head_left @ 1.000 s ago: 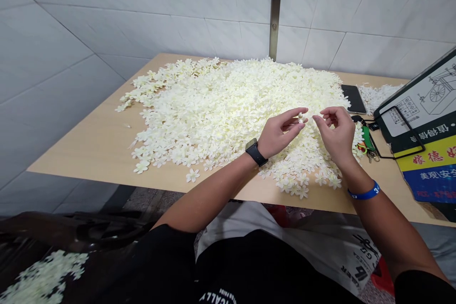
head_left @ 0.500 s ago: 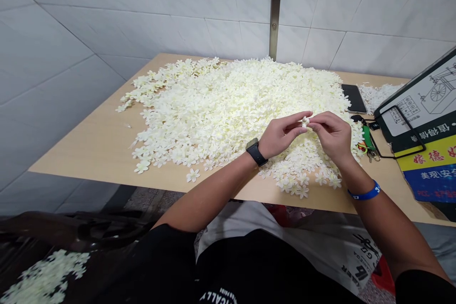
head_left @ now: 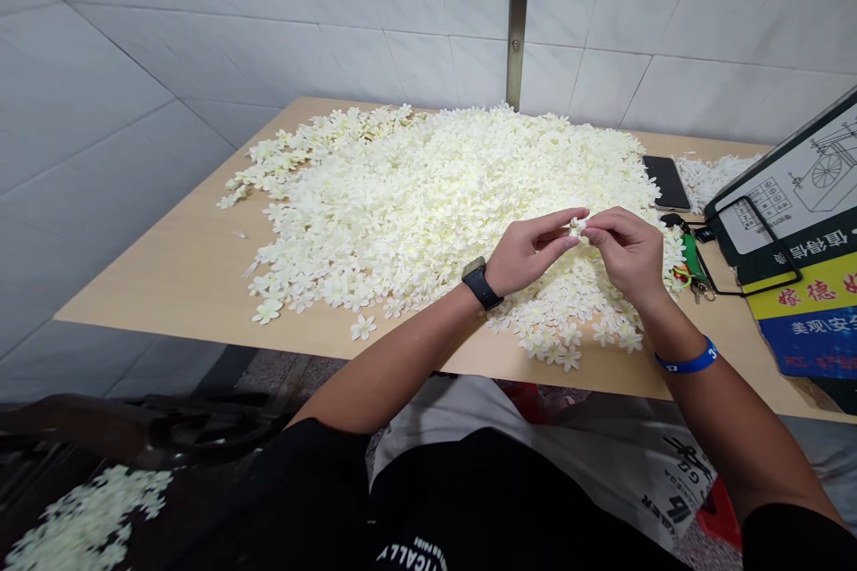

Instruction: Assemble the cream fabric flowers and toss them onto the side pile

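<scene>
Above the right part of a large heap of white artificial flowers (head_left: 428, 205), both my hands meet at the fingertips. Between them is a small white artificial flower (head_left: 577, 226), partly covered by the fingers. My left hand (head_left: 528, 252), with a black watch on its wrist, pinches it from the left between thumb and fingers. From the right, my right hand (head_left: 628, 252) closes thumb and fingertips on the same flower. A blue band circles the right wrist.
The flowers lie on a wooden table (head_left: 153, 285) against a tiled wall. At the right are a phone (head_left: 666, 183), small white pieces (head_left: 713, 181), keys (head_left: 700, 290), a black wire stand (head_left: 777, 236) and a printed box (head_left: 803, 285). More flowers (head_left: 87, 517) lie low at the left.
Both hands stay almost in place, with the right hand shifted very slightly to the right. The flower between the fingertips has turned a little.
</scene>
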### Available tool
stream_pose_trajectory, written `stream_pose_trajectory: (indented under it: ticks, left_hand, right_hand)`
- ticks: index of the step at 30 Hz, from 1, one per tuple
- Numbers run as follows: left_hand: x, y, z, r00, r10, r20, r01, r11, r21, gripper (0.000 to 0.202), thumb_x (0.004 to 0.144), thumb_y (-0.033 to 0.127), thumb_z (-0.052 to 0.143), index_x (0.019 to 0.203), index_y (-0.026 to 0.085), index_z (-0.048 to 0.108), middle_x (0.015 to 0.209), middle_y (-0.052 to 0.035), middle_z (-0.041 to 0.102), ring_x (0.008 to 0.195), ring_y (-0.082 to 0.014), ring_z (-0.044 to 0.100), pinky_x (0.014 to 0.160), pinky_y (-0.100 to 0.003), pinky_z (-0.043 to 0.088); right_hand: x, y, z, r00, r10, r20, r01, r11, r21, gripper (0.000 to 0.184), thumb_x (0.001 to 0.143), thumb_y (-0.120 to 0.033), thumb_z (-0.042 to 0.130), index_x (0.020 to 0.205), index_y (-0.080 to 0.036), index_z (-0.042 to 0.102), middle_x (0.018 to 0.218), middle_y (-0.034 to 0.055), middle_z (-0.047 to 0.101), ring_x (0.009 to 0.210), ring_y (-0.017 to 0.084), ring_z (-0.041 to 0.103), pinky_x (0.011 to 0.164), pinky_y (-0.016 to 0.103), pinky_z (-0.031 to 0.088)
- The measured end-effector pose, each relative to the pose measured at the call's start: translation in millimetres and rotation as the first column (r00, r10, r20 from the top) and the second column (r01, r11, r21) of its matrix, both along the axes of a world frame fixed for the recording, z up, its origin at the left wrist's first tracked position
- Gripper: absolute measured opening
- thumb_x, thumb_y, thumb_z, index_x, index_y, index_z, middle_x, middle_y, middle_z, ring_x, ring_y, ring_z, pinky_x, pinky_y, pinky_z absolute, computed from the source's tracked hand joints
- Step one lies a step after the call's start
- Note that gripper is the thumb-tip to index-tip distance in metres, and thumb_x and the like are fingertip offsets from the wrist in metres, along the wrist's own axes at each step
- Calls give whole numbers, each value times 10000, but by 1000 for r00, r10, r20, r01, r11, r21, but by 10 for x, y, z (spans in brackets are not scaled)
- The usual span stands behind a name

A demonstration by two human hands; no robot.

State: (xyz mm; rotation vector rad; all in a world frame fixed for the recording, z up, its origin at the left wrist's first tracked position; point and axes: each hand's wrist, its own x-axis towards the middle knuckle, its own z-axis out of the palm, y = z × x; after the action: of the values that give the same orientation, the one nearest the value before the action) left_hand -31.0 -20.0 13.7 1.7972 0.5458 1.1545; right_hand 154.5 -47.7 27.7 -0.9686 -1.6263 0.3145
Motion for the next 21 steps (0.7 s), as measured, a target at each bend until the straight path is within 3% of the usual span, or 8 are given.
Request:
stream_pose_trajectory:
  ticks: [9,17,21]
  left_hand:
    - [-5,-4,12,999,41,10,-40,999,-12,459,954,461,648,1313,177,688,1358,-110,706,1195,-231,721,1044,-347,613]
    - [2,-24,45,991,109,73,-106,993,-45,439,939,449,676,1282,175,689,1344,-115,712,1138,-217,749,1035,-347,625]
    - [4,-11,22,992,117,44,-117,993,-18,453,938,442,680,1301,170,685,1355,-113,707,1159,-219,739,1042,-348,620]
  right_hand:
    - [12,0,15,1000,10,0,-10,1000,-25,109,900,-204,681,803,-235,718,802,12,711,751,169,649,691,330,508]
    - [67,46,18,980,-191,59,194,980,-42,149,865,-279,742,764,-222,648,744,-1,611,656,143,537,614,304,448]
    - [55,42,13,995,-100,28,101,994,-33,90,881,-306,746,839,-235,711,819,24,670,735,166,606,653,315,494]
